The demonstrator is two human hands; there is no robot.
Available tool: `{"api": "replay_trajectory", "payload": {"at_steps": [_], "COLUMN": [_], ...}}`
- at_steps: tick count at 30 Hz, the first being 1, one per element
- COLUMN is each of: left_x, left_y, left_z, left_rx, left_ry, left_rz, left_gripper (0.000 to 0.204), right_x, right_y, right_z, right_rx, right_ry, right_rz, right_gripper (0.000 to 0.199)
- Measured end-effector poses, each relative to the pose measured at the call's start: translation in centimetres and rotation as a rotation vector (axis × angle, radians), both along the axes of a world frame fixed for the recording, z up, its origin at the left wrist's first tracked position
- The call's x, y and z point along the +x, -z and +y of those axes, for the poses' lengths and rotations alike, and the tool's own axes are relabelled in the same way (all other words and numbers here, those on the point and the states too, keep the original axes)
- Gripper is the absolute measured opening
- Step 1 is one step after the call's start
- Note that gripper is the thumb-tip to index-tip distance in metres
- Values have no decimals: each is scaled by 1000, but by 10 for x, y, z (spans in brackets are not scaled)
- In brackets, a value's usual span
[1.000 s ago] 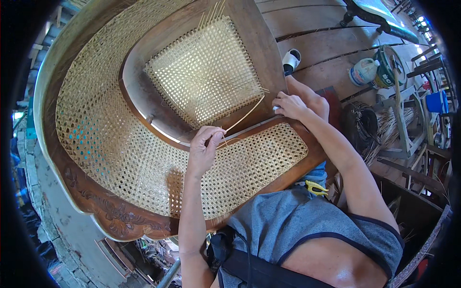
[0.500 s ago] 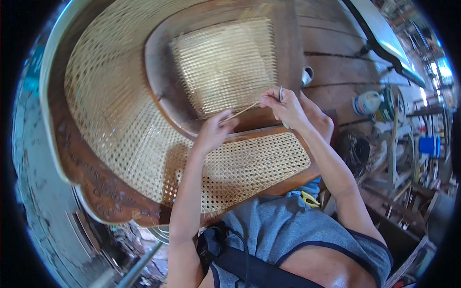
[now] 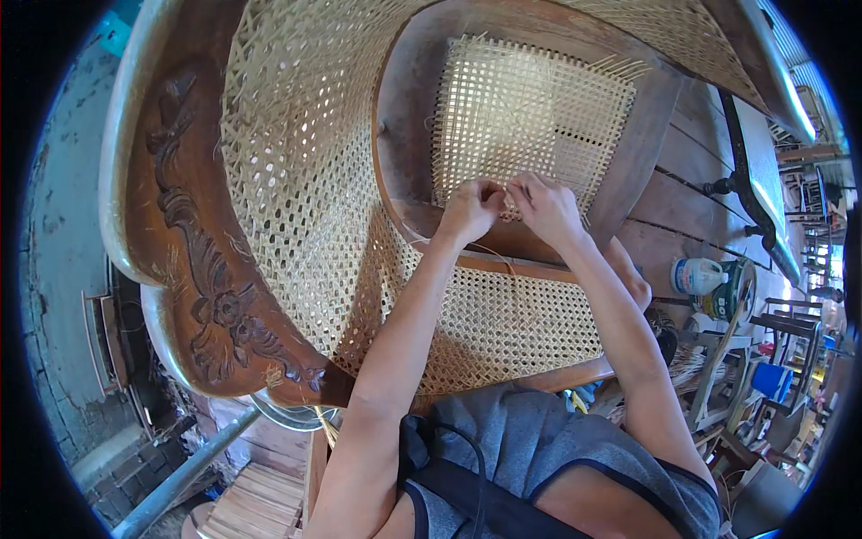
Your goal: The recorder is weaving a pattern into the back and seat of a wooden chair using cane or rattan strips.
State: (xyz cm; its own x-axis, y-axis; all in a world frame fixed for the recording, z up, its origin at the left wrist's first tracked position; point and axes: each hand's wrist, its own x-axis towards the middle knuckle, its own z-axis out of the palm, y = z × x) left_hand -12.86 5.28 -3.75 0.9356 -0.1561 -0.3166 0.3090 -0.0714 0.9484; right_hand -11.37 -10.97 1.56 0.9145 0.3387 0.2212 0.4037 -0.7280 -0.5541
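Note:
My left hand [image 3: 471, 212] and my right hand [image 3: 546, 208] meet at the near edge of a woven cane panel [image 3: 498, 99] set in a brown wooden chair frame [image 3: 409, 135]. The fingers of both are pinched together, almost touching. A thin cane strand [image 3: 489, 248] trails below my left hand and loops over the frame's near rail; its end between the fingertips is hidden. Loose cane ends [image 3: 620, 66] stick out at the panel's far right corner. Finished cane mesh [image 3: 530, 310] fills the section nearest me, under my forearms.
A carved wooden edge [image 3: 224, 310] curves round the left side. On the right stand a white jug [image 3: 699, 276], a dark green tub [image 3: 738, 292], a blue bucket [image 3: 771, 381] and wooden chair frames [image 3: 718, 377]. A metal pole [image 3: 193, 467] crosses the lower left.
The hands have come together at the panel's near edge; before, they were apart with the strand stretched between them. The view has shifted, so the chair sits further right.

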Motion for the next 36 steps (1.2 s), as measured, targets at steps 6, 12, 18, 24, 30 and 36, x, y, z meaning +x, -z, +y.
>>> {"api": "replay_trajectory", "payload": {"at_steps": [6,12,18,24,30,36], "left_x": [12,57,63,62,66,68], "left_y": [1,38,36,42,58,54], "left_z": [21,92,83,85,87,85], "left_rx": [731,640,574,406,418,469], "left_ry": [-78,-369,-426,-431,-525,-413], "left_rz": [-266,-507,-445,-493,-531,-450], "left_gripper": [14,10,13,12,7,10], "right_x": [38,59,76,90,87,94], "right_y": [28,7,21,17,-7,-10], "right_z": [11,48,55,82,111,119], "right_rx": [-269,-547,-360,-400,-490,-534], "right_ry": [38,22,-118,-148,-90,-90], "right_rz": [27,464,445,479,383,351], "right_gripper": [24,31,28,21,20,25]}}
